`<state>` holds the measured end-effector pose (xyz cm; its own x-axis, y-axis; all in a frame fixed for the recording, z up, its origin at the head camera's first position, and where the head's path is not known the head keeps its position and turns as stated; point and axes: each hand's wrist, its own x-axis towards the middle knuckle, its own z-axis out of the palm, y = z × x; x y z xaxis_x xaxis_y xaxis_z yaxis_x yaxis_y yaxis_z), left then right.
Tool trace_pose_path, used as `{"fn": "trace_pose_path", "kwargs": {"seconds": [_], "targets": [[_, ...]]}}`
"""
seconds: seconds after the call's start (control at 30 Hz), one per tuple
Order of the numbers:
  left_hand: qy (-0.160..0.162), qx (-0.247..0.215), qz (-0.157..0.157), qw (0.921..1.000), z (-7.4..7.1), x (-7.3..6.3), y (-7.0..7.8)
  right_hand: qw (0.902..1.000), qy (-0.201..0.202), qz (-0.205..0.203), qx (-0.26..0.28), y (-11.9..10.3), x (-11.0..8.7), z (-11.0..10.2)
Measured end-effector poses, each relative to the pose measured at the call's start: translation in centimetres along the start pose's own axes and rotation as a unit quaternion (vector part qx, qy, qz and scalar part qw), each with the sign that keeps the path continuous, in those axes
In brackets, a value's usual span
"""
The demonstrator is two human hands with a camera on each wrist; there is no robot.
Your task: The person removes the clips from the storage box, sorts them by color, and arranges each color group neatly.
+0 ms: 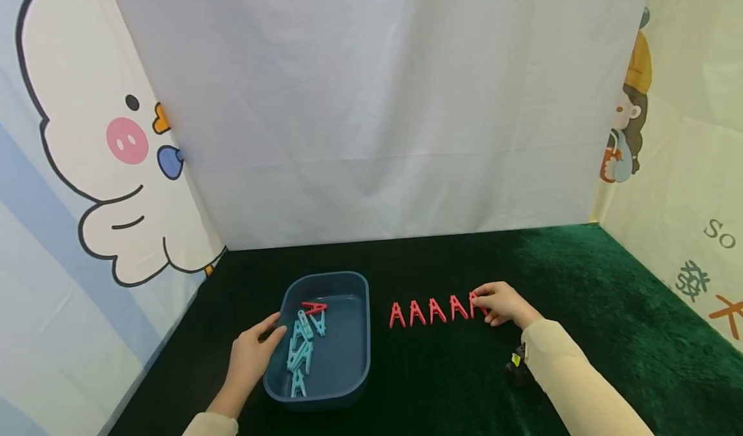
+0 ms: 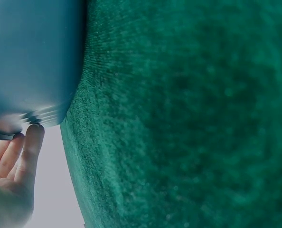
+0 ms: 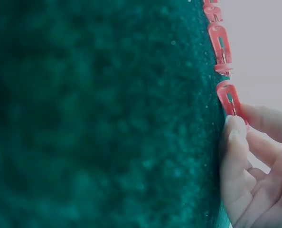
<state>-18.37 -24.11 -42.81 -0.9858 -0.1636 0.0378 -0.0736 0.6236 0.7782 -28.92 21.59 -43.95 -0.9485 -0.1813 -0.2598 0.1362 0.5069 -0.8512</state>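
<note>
My left hand [image 1: 249, 355] holds the left rim of a blue plastic bin [image 1: 369, 333], thumb over the edge. In the left wrist view, its fingers [image 2: 31, 149] meet the outer wall below. Inside the bin, light blue clothespins [image 1: 300, 356] lie in a loose pile, with a red clothespin [image 1: 314, 307] on top near the back. My right hand [image 1: 504, 302] pinches another red clothespin [image 3: 230, 98] between thumb and fingers, at the right end of a row; its lower part is hidden by the fingertips. Several red clothespins [image 1: 437, 311] stand in that row, legs spread like the letter A.
Dark green plush cloth [image 1: 441, 384] covers the table. A white curtain [image 1: 377, 133] hangs behind it, with printed cloth walls at left and right. A small black device [image 1: 518, 362] sits at my right wrist.
</note>
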Motion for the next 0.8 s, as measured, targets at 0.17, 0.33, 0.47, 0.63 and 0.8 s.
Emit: {"fn": "trace_pose_path", "kwargs": {"seconds": [0.17, 0.33, 0.47, 0.63, 0.8], "targets": [[0.000, -0.001, 0.002, 1.0000, 0.01, -0.01, -0.02, 0.9999, 0.004, 0.001, -0.010, -0.09, 0.00, 0.10], [0.000, 0.000, 0.000, 1.0000, 0.01, 0.03, -0.07, 0.9997, 0.010, 0.004, -0.022, -0.30, -0.01, 0.11], [0.000, 0.001, -0.001, 1.0000, 0.04, 0.03, -0.11, 0.9995, 0.014, 0.008, -0.027, -0.48, -0.13, 0.13], [0.000, -0.002, -0.002, 1.0000, 0.05, 0.04, -0.12, 0.9994, 0.014, 0.007, -0.031, -0.59, -0.33, 0.03], [0.000, -0.002, -0.005, 1.0000, 0.02, 0.03, -0.08, 0.9994, 0.014, -0.001, -0.032, -0.60, -0.58, -0.39]]}}
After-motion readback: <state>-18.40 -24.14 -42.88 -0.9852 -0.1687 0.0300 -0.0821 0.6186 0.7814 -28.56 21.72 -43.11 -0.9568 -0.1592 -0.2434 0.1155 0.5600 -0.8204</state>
